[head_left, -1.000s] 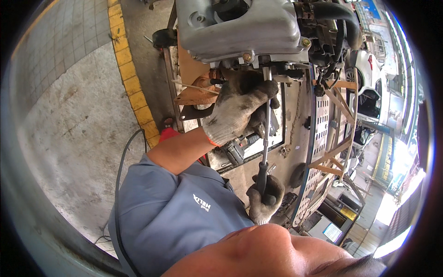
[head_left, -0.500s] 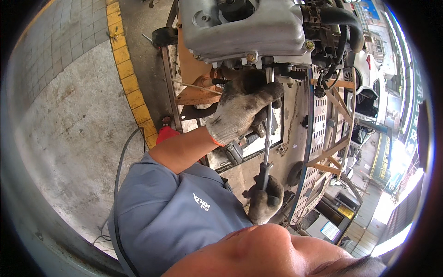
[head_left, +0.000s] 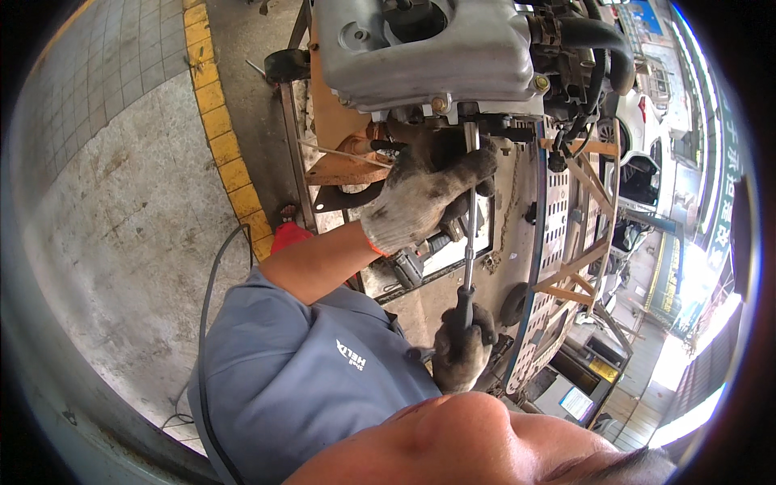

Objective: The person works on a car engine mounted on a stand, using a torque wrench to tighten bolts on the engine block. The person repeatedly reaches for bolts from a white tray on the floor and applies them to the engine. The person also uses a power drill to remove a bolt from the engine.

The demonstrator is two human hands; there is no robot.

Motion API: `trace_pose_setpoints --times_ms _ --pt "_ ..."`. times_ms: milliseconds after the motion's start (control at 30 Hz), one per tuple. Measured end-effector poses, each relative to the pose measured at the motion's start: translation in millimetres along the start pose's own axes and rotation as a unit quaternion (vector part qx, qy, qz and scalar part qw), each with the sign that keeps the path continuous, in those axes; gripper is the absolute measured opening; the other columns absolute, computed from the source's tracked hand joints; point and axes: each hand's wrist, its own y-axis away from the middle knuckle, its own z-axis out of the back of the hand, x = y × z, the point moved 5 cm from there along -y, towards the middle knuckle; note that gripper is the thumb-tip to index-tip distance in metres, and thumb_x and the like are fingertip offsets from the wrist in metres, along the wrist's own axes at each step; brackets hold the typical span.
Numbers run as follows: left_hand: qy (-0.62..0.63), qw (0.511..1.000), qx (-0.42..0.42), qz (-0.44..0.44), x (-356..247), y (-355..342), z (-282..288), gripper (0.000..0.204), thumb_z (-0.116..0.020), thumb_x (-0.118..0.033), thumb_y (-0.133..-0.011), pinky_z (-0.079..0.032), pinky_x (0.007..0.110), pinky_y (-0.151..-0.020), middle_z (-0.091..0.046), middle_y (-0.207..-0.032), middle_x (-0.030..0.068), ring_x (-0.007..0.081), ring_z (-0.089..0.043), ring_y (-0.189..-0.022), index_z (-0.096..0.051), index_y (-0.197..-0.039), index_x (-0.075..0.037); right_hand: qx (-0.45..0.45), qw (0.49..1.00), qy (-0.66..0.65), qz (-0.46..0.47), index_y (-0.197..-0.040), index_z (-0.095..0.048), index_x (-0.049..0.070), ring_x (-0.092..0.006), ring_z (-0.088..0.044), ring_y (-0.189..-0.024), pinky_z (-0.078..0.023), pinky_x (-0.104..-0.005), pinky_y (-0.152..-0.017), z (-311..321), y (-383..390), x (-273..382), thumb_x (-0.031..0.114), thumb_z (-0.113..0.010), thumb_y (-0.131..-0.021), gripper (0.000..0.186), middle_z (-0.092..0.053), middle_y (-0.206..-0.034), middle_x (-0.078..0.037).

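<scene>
a person in a grey-blue shirt (head_left: 307, 380) works at a silver-covered engine (head_left: 428, 73), top centre of the frame, both hands in stained knit gloves. the left hand (head_left: 428, 182), just above the frame's centre, is closed around the upper shaft of a long hand tool (head_left: 470, 252), its thumb lying across the metal. the right hand (head_left: 462, 349), lower centre, is wrapped around the tool's dark handle (head_left: 465, 303). the tool stands nearly vertical in the frame, its upper end at the engine's lower edge; whether it is seated on a fastener cannot be told. a black hose (head_left: 590, 34) curves beside the engine at upper right. a power drill (head_left: 408, 269) lies below the left wrist, near centre. a perforated metal panel (head_left: 558, 182) runs down right of centre, a white car (head_left: 634, 117) beyond it; a yellow strip (head_left: 214, 113) crosses the floor at upper left.
</scene>
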Motion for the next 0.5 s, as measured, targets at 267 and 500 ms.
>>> trace_pose_setpoints --times_ms 267,500 --pt "0.022 0.999 -0.027 -0.004 -4 2 -5 0.026 -0.074 -0.017 -0.098 -0.058 0.027 -0.065 -0.070 -0.094 0.0056 0.0131 -0.069 -0.081 -0.065 -0.119 -0.004 -0.035 0.945 0.211 0.248 -0.129 -0.053 -0.003 -0.0173 -0.064 -0.066 -0.054 -0.0312 -0.058 4 5 -1 0.029 -0.074 -0.094 0.052 -0.068 -0.096 -0.016" --pt "-0.135 0.974 -0.012 -0.183 -12 3 -2 0.018 -0.065 -0.013 -0.104 -0.057 0.032 -0.079 -0.072 -0.099 0.0086 0.0155 -0.069 -0.088 -0.067 -0.118 -0.004 0.051 0.979 -0.160 -0.115 -0.132 -0.055 -0.002 -0.0161 -0.063 -0.063 -0.051 -0.0272 -0.056 -9 1 -4 0.029 -0.078 -0.090 0.057 -0.070 -0.097 -0.017"
